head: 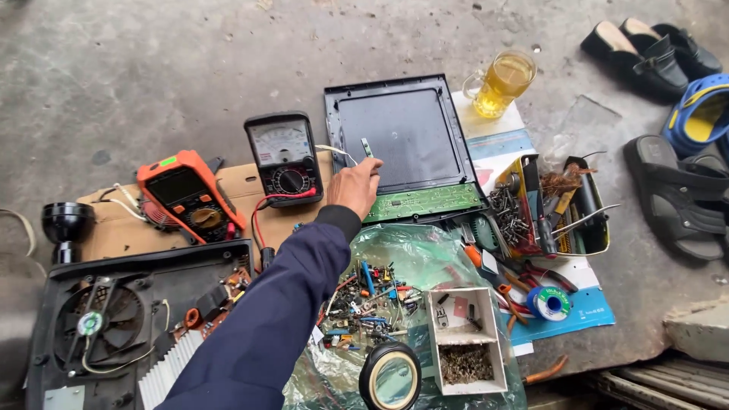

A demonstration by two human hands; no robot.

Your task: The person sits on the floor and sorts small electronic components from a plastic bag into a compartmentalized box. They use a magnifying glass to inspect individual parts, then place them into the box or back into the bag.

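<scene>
Over black panel (410, 133), outstretched hand (355, 187)

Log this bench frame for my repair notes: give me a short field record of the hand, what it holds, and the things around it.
view: head camera, looking down at a concrete floor
left hand: reaching forward, pinching a small slim part
right hand: not in view
under the hand: dark flat panel with a green circuit strip
left of hand: black analog meter, orange digital meter
near: open casing with fan, plastic bag of components, magnifier
right: tool tray, glass mug of yellow liquid
</scene>
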